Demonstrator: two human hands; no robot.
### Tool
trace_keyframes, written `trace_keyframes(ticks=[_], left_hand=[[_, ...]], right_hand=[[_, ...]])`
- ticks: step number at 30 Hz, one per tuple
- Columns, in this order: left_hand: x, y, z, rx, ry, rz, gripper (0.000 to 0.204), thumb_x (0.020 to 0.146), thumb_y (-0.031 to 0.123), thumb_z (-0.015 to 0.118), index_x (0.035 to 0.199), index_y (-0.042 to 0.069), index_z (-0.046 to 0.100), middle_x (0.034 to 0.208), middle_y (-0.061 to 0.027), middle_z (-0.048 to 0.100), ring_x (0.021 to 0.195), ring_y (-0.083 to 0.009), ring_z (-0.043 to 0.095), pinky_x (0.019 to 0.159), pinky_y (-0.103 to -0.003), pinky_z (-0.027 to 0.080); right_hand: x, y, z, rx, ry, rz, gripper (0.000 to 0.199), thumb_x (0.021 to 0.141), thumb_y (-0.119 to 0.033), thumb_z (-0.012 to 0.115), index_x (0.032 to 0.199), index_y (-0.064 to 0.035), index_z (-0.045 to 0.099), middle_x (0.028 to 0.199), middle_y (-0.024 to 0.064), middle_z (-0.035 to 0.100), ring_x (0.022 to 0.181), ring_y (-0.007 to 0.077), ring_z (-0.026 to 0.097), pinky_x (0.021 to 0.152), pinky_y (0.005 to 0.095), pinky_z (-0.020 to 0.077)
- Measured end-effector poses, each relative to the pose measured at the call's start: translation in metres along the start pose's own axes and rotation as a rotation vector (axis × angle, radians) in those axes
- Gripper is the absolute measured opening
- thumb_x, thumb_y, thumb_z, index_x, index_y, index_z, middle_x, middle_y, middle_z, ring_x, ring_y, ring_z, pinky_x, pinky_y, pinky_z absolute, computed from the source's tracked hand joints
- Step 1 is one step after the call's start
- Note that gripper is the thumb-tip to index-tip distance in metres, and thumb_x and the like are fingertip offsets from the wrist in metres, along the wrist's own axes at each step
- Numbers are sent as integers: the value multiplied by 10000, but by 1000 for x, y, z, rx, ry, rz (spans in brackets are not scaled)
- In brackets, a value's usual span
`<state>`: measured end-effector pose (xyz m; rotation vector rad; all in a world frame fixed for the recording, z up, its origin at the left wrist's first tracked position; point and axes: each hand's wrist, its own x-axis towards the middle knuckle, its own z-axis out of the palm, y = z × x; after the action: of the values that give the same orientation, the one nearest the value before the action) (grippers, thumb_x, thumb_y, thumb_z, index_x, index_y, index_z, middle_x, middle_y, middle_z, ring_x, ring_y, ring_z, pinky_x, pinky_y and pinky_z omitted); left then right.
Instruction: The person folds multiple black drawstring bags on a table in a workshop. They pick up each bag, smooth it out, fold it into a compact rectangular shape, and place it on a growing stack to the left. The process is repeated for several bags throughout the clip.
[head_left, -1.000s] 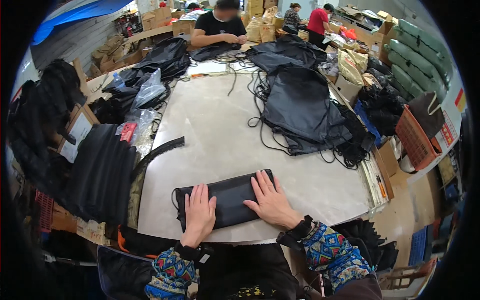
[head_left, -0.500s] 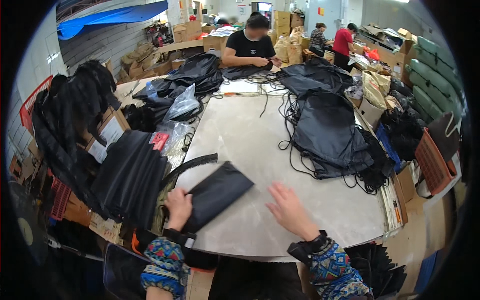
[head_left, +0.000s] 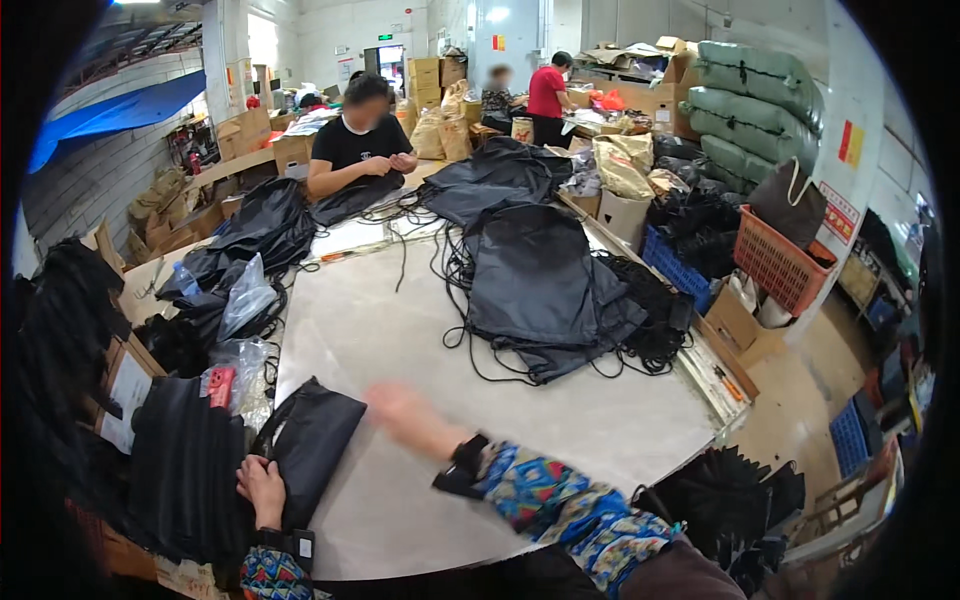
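Note:
A folded black bag [head_left: 312, 445] lies at the table's near left edge, tilted. My left hand [head_left: 260, 487] rests on its lower left corner, fingers curled on the fabric. My right hand [head_left: 402, 413] is blurred with motion above the bare tabletop [head_left: 560, 420], fingers apart and holding nothing, just right of the folded bag. A stack of folded black bags [head_left: 185, 465] stands left of my left hand.
A pile of flat black drawstring bags [head_left: 545, 285] with loose cords lies mid-table. Clear plastic wrapping [head_left: 243, 300] sits at the left. A person in black [head_left: 355, 145] works at the far end. An orange basket [head_left: 785, 262] and cardboard boxes stand to the right.
My left hand has dragged the folded bag further left to the table edge by the stack. My right hand has let go of it and moved up over the table.

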<state>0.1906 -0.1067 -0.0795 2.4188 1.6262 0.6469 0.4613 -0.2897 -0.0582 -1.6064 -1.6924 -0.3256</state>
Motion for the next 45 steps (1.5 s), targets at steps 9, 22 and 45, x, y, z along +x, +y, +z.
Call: trace_keyframes(ticks=[9, 22, 45], left_hand=[[6, 20, -26, -28, -144, -5, 246, 842, 222, 663, 1012, 68, 576, 1079, -106, 577, 1117, -331, 496, 947, -514, 363], [-73, 193, -36, -693, -425, 370, 737, 873, 382, 673, 1388, -53, 374, 1298, -243, 520, 1177, -311, 540, 980, -381, 430], [-53, 214, 20, -429, -282, 889, 343, 793, 292, 727, 893, -30, 668, 745, -153, 659, 640, -254, 663, 607, -341, 518]], right_hand=[[-100, 144, -197, -829, -61, 751, 85, 810, -124, 580, 839, -58, 626, 837, 151, 668, 802, 358, 659, 691, 465, 528], [-94, -61, -265, 376, -782, 298, 428, 936, -388, 565, 1047, 17, 653, 977, 209, 678, 931, 377, 646, 801, 400, 524], [-119, -44, -127, -303, -445, 48, 470, 861, -189, 593, 1300, -48, 499, 1347, 154, 482, 1268, 387, 432, 949, 542, 442]])
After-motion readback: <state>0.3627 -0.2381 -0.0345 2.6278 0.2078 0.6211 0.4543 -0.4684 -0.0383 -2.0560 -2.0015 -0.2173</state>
